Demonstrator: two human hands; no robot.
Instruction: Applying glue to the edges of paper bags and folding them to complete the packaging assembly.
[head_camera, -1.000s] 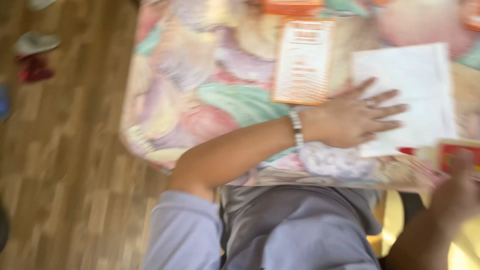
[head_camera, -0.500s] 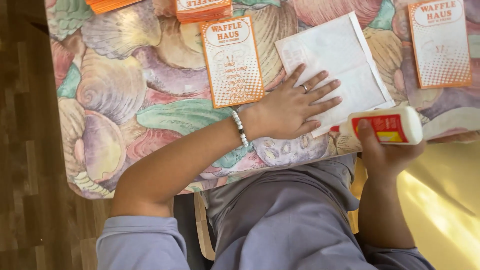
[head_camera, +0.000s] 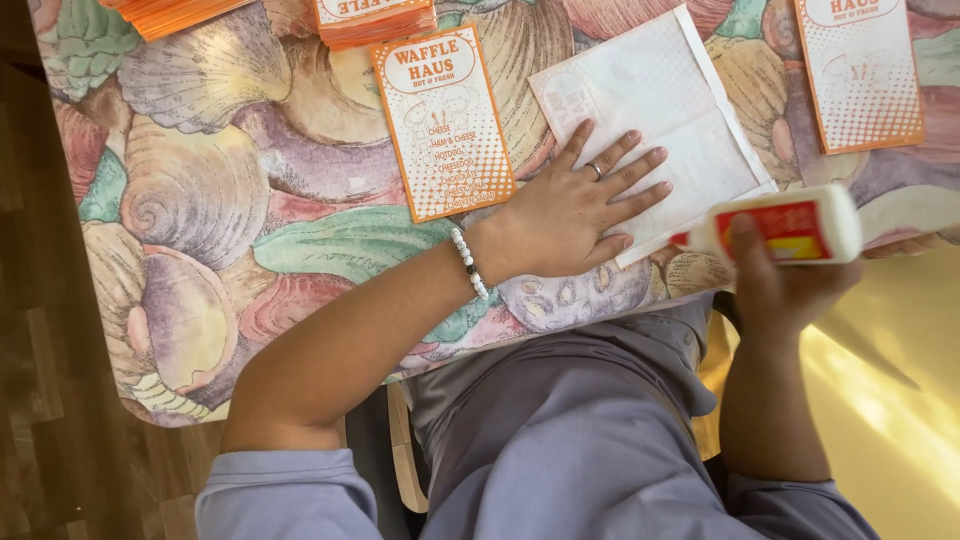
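Head view shows us at the shell-patterned tablecloth (head_camera: 200, 190). Our left hand (head_camera: 565, 215), fingers spread, presses flat a white sheet (head_camera: 665, 100) lying face-down at the table's near edge. Our right hand (head_camera: 785, 285) grips a glue bottle (head_camera: 790, 225), nozzle toward the sheet. Gluing seems in hand; the nozzle tip is hard to see, and the orange cards (head_camera: 860, 70) are cut off.

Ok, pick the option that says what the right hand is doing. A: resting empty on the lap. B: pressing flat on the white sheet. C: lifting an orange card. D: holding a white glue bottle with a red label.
D: the right hand is wrapped around the white glue bottle at the table edge, while the left hand lies flat on the white sheet.
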